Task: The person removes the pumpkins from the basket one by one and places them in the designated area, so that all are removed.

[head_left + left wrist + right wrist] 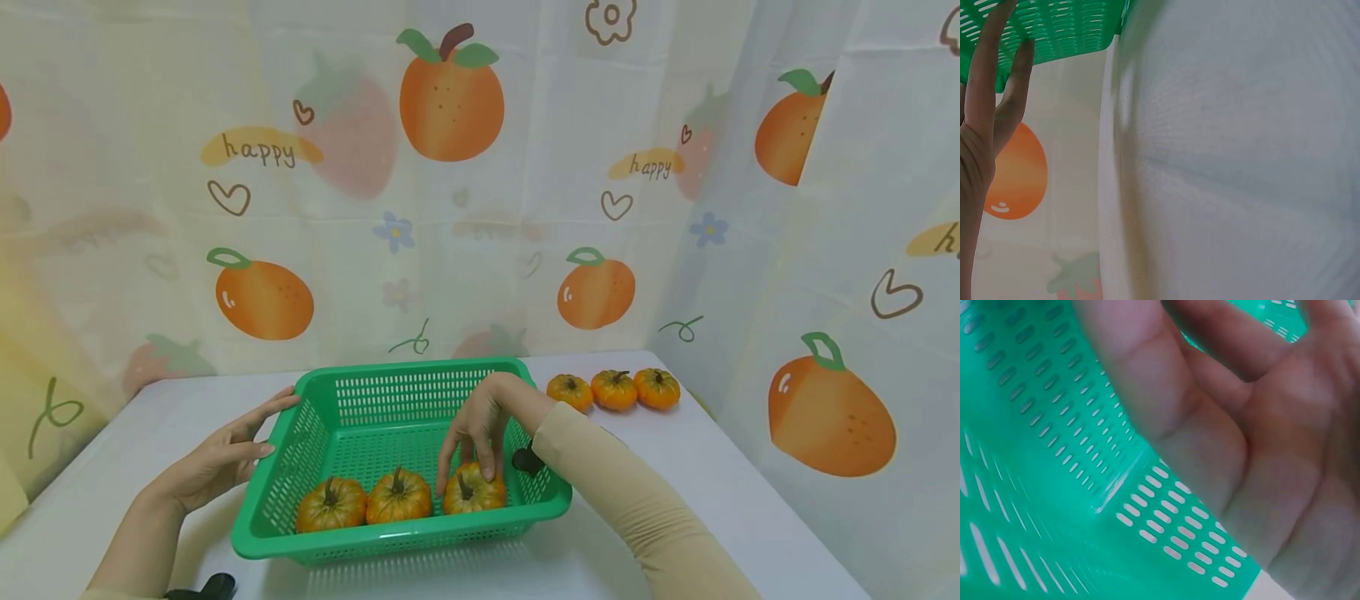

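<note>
A green slotted basket (405, 546) stands in the middle of the table with three small orange pumpkins along its front side. Two of them, the left pumpkin (332, 506) and the middle pumpkin (399, 497), sit close together. My right hand (483, 421) reaches down inside the basket and grips the right-hand pumpkin (475, 493) from above, thumb and fingers around it. In the right wrist view the palm (1291, 450) hides that pumpkin. My left hand (217, 458) touches the basket's left side with fairly straight fingers (1019, 81), which lie against the slotted wall.
Three more pumpkins stand in a row at the table's back right: a left one (569, 392), a middle one (614, 390) and a right one (657, 389). A fruit-printed curtain (480, 275) hangs behind the white table (675, 467) and along its right side.
</note>
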A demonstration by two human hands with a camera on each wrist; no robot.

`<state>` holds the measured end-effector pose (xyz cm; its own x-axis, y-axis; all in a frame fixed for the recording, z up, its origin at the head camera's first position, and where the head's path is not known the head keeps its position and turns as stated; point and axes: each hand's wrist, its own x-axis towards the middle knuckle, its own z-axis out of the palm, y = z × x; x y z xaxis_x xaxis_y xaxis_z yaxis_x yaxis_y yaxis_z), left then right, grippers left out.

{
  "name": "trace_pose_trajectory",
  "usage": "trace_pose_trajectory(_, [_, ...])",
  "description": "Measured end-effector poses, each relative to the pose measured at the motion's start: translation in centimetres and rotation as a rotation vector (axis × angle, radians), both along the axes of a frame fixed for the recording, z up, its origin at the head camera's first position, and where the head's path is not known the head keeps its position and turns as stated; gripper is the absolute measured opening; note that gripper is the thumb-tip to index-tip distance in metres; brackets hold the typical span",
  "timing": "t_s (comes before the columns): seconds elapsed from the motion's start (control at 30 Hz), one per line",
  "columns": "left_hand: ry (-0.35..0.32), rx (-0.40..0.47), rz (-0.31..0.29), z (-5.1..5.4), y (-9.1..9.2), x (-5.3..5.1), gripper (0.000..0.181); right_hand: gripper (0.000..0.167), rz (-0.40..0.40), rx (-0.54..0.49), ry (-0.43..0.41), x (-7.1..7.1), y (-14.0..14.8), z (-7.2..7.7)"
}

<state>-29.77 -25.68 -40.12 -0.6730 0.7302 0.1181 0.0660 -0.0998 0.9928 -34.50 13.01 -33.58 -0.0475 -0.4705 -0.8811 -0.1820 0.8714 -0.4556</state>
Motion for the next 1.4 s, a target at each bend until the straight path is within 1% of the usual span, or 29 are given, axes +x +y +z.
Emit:
trace_pose_trajectory(0.13, [-0.001, 0.001, 0.001, 0.1, 0.1, 0.0, 0.065, 0.065, 0.009, -0.017, -0.022, -0.1, 0.1, 0.0])
trace_pose_trajectory(0.37, [0.001, -0.010, 0.007, 0.0, 0.0, 0.2, 0.065, 0.064, 0.016, -0.043, -0.022, -0.2, 0.2, -0.1])
trace_pose_trajectory(0.53, [0.010, -0.024, 0.016, 0.1, -0.1, 0.2, 0.064, 0.064, 0.027, -0.070, -0.039, -0.3, 0.2, 0.1])
trace_pose_trajectory(0.87, [0.010, -0.019, 0.013, -0.1, -0.2, 0.0, 0.065, 0.063, 0.009, -0.143, -0.040, -0.6, 0.7, 0.2])
trace_pose_trajectory(1.13, [0.007, 0.009, -0.037, -0.4, -0.2, -0.2, 0.065, 0.061, -0.021, -0.195, -0.035, -0.8, 1.2, 0.5])
trace_pose_trajectory(1.33, [0.012, -0.015, 0.003, -0.2, -0.1, -0.1, 0.065, 0.061, -0.042, -0.239, -0.047, -0.9, 1.5, 0.9])
trace_pose_trajectory(1.4, [0.009, -0.019, 0.007, 0.0, 0.0, -0.1, 0.065, 0.062, -0.046, -0.248, -0.045, -0.9, 1.5, 1.0])
